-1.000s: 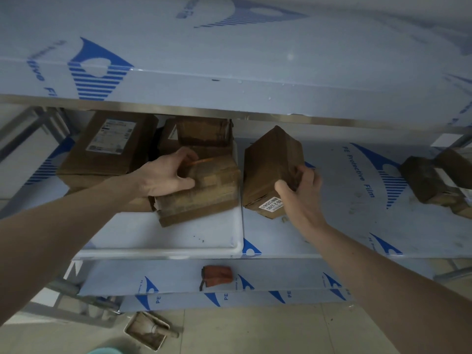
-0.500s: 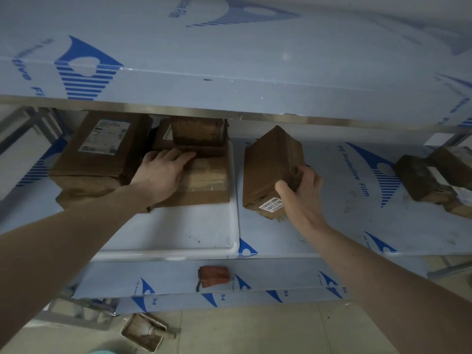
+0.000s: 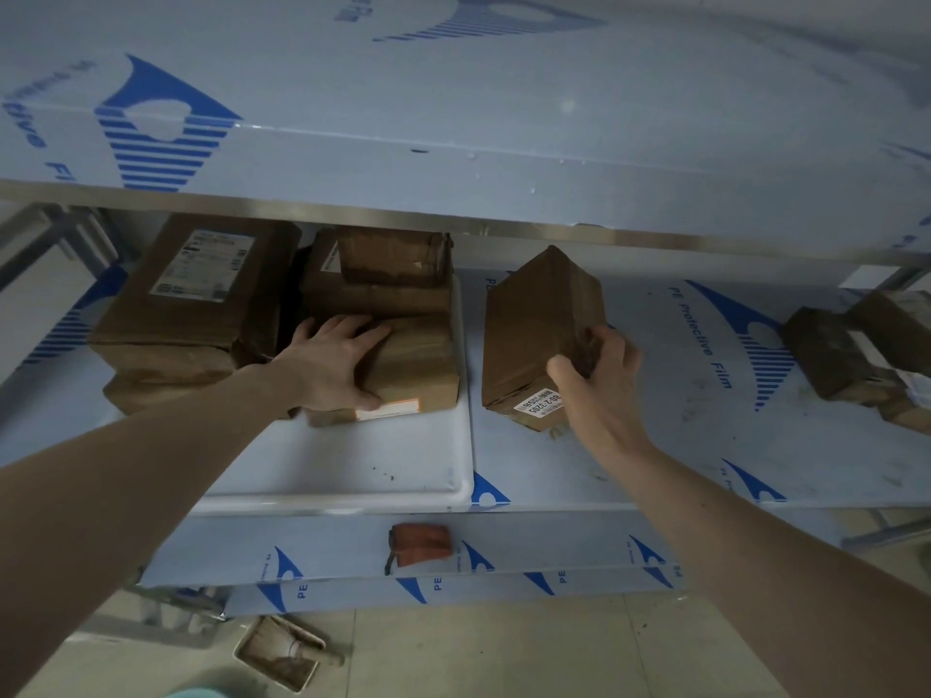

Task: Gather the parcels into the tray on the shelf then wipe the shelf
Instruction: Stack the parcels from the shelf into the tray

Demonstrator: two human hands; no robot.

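Right hand [image 3: 597,380] grips the tilted parcel [image 3: 539,335] on the shelf [image 3: 680,445], just right of the white tray [image 3: 352,476]. Left hand [image 3: 330,362] lies flat, fingers straight, on a parcel in the tray [image 3: 418,365]. Best practice, judged: lift clear over the tray's right rim, set it in the bare near area, steady the stack.

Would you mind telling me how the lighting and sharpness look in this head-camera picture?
Head view: dim and bluish; the brown cardboard parcels at the far right are soft and dark; the white plastic tray is the brightest part; wide-angle bending curves the film-covered upper shelf edge; the label beside the right hand stays partly legible.
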